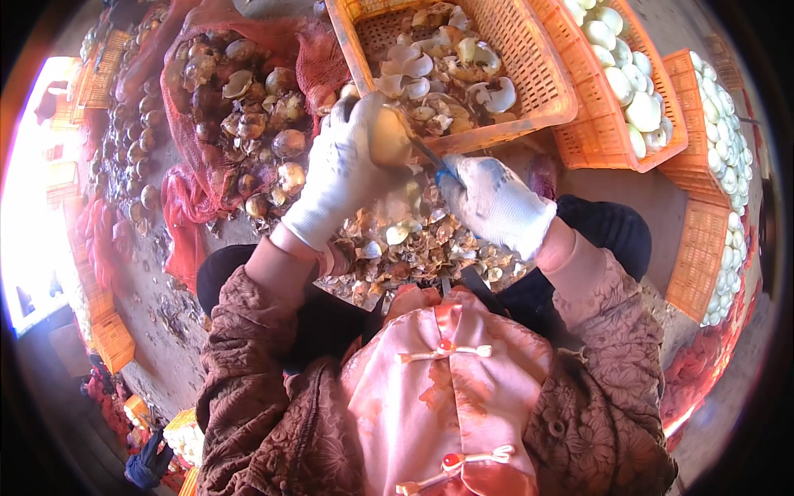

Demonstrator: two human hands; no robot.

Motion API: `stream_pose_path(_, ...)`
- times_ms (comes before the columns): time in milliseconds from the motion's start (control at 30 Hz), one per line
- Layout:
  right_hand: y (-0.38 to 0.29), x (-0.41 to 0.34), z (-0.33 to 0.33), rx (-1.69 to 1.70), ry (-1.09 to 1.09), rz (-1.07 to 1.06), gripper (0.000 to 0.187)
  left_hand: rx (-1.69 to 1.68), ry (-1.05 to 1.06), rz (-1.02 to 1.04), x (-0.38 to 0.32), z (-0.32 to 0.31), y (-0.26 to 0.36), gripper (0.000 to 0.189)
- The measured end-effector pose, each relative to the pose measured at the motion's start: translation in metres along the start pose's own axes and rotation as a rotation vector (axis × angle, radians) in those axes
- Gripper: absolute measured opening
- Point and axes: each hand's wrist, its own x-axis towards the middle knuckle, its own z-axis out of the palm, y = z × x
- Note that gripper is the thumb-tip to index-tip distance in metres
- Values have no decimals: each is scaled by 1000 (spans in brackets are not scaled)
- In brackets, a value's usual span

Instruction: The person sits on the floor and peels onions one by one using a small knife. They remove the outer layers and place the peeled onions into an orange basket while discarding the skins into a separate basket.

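My left hand point(347, 161), in a white knit work glove with dark fingertips, grips an onion point(389, 137) near the front corner of an orange plastic crate. In my right hand point(493, 198), gloved alike, is a knife point(428, 151) with a blue part at the handle; its blade points up and left at the onion's side. The crate point(502, 129) holds onion skins and peeled outer layers point(412, 68). Below my hands, dry onion skins point(409, 257) lie heaped on the ground between my knees. Unpeeled onions point(289, 144) fill an open red mesh sack point(186, 192) at the left.
Orange crates of peeled onions point(642, 110) stand at the right, with more point(722, 136) beyond. Loose unpeeled onions point(139, 146) and orange crates point(113, 341) are at the far left. Red mesh point(701, 366) lies at the lower right. Skin scraps litter the concrete floor point(149, 273).
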Motion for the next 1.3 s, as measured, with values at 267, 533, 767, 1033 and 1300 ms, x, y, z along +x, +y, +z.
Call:
stream_pose_path(267, 2, -7, 9, -206, 15, 47, 13, -209, -72, -150, -2, -3, 6, 88)
stream_pose_path(533, 6, 15, 20, -184, 37, 51, 16, -266, 18, -197, 6, 2, -10, 88)
stream_pose_path(767, 1, 1, 12, -291, 23, 20, 19, -895, -119, -411, 11, 7, -33, 71)
stream_pose_path(1033, 4, -2, -6, -465, -19, -58, 32, -1422, -329, -488, 12, -9, -34, 65)
stream_pose_path(1300, 79, 29, -57, -686, 377, 22, 8, -1724, -558, -362, -5, -17, -34, 96)
